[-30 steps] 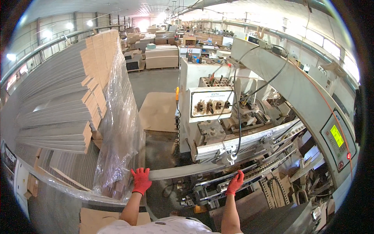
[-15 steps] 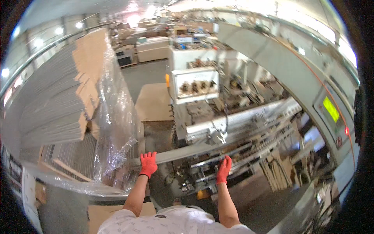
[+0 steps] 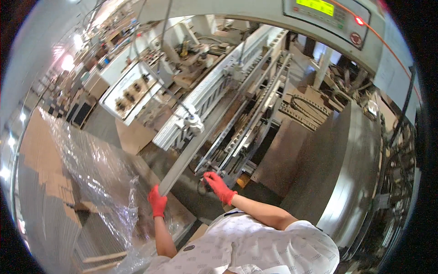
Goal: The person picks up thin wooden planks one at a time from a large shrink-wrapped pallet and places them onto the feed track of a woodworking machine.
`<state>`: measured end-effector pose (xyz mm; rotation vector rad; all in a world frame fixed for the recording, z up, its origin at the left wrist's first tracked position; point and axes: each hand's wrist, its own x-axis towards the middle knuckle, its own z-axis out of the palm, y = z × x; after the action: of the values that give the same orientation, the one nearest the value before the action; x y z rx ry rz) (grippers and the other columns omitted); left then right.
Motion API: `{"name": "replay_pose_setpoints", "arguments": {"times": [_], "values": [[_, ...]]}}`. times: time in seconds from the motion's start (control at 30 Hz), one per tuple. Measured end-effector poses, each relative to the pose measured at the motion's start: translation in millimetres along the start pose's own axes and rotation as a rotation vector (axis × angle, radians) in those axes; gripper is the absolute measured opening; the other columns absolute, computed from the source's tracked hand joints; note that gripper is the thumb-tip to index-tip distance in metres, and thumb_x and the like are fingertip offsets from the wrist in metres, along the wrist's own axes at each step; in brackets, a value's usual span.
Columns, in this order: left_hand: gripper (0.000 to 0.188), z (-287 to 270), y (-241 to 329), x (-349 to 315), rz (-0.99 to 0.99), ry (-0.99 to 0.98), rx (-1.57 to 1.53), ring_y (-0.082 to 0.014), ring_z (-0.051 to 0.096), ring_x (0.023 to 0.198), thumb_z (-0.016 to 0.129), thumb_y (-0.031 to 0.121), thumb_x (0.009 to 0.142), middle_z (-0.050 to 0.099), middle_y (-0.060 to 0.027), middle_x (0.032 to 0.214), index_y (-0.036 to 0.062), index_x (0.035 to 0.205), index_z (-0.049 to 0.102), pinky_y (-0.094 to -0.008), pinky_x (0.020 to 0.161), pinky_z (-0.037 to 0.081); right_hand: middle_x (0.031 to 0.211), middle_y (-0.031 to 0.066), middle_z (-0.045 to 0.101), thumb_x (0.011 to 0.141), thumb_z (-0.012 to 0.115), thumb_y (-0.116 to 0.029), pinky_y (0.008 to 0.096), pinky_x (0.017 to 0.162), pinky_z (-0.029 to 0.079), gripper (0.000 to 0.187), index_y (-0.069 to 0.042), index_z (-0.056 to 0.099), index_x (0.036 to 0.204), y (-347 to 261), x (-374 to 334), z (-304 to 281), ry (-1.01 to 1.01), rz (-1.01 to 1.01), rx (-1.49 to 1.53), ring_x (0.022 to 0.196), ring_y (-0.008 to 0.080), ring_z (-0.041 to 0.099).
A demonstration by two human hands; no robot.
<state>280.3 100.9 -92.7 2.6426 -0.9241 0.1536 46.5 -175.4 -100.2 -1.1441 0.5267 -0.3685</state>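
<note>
My left hand (image 3: pixel 157 201), in a red glove, is closed round the near end of a long, narrow grey board (image 3: pixel 185 160). The board slopes up and away to the right, along the machine's white rail (image 3: pixel 223 82). In the middle, my right hand (image 3: pixel 220 187), also red-gloved, reaches across my front to the near end of the machine's metal bars (image 3: pixel 228 132). Its fingers look loosely stretched with nothing visible in them. A thin dark loop, perhaps a cable, hangs just beside the fingertips; contact is unclear.
Film-wrapped stacked boards (image 3: pixel 105 182) stand close on my left. A tall stack of dark panels (image 3: pixel 337 160) is at my right. Overhead runs a grey beam with a control panel (image 3: pixel 326 13) with a lit screen. A white suction-cup-like fitting (image 3: pixel 194 123) sits above the board.
My view has swung to the right, bringing the dark panel stack in. My right hand has come inward toward the left one. The left hand remains at the grey board's end.
</note>
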Motion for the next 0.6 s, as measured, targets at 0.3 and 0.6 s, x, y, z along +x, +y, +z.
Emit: {"name": "replay_pose_setpoints", "arguments": {"times": [0.3,0.6], "values": [[0.067,3.7,171.2,-81.7,0.318,-0.074,-0.135,-0.0428,0.063,0.108,0.08,0.021,0.069,0.069,-0.0178,0.115,0.0057,0.132,0.063,-0.0539,0.092,0.048,0.145,0.021,0.045,0.076,0.095,-0.037,0.0456,0.11,0.044,0.113,-0.002,0.022,0.155,-74.4,-31.3,1.3,0.802,0.126,0.347,0.129,0.0319,0.049],[0.068,-10.7,367.9,-39.8,0.933,-0.427,-0.173,-0.0345,0.046,0.14,0.074,0.038,0.089,0.05,-0.0158,0.152,0.0178,0.151,0.054,-0.0629,0.12,0.025,0.132,0.0313,0.063,0.073,0.082,-0.032,0.0495,0.102,0.052,0.107,0.001,0.031,0.16,-88.7,-55.4,-326.4,1.6,0.186,-0.656,0.121,0.0474,0.062]]}}
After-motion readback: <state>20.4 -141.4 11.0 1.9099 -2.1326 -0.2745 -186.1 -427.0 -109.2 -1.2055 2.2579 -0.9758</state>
